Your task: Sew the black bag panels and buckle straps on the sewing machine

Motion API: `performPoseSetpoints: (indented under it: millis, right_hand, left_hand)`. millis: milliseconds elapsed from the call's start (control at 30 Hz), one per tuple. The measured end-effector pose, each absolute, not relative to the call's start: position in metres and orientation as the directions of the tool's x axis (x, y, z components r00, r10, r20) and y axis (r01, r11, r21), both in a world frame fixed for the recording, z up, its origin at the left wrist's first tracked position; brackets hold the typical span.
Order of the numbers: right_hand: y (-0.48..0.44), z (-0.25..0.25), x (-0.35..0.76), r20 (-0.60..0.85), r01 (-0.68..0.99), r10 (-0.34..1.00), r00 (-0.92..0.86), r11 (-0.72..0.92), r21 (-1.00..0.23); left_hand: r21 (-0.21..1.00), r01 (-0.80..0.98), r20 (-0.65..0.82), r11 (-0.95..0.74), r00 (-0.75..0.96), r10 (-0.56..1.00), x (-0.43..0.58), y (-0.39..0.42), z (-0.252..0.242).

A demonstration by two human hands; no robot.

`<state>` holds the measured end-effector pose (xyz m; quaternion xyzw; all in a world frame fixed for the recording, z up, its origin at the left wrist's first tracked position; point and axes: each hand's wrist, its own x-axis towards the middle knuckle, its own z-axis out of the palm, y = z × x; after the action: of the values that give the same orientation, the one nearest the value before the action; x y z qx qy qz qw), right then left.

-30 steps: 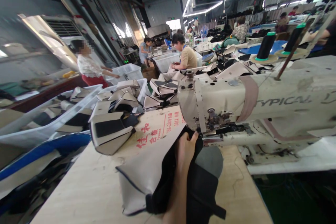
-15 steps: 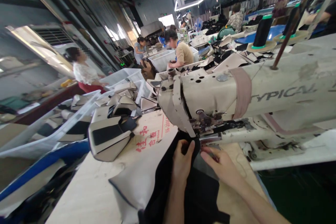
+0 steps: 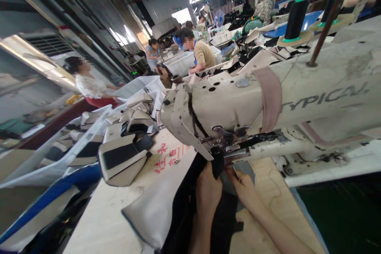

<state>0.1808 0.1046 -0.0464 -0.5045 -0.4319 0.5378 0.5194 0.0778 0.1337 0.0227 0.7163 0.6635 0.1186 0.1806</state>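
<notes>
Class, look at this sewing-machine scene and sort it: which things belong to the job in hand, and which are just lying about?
Job in hand:
black fabric, held by the left hand
right hand, close beside it
sewing machine
black thread cone, probably

Lying about:
beige-and-black piece, on the tabletop
white bin with similar pieces
blue fan, far behind
</notes>
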Motion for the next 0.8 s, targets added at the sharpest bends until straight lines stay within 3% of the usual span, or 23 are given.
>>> performPoseSetpoints:
  millis: [200, 367, 467, 600, 800]
  right_hand:
    - [0.102, -0.056, 0.173, -0.081, -0.334, 0.996, 0.043, -0.062, -0.941]
    - [0.112, -0.052, 0.152, -0.083, -0.462, 0.997, 0.001, -0.073, -0.884]
    - [0.118, -0.049, 0.141, -0.097, -0.511, 0.992, -0.076, -0.122, -0.851]
    - [0.12, -0.054, 0.142, -0.129, -0.529, 0.983, -0.129, -0.178, -0.83]
    - [0.121, -0.05, 0.171, -0.107, -0.458, 0.986, -0.131, -0.156, -0.875]
  left_hand:
    - [0.124, 0.987, -0.092, -0.098, 0.109, 0.99, 0.077, 0.136, 0.031]
    - [-0.128, 0.99, 0.006, -0.057, 0.058, 0.998, 0.086, 0.139, 0.025]
    - [-0.214, 0.976, 0.02, -0.041, 0.047, 0.999, 0.088, 0.139, 0.025]
    - [-0.192, 0.98, 0.102, -0.043, 0.063, 0.993, 0.089, 0.133, 0.022]
    - [-0.016, 1.0, 0.233, 0.018, -0.014, 0.972, 0.094, 0.132, 0.005]
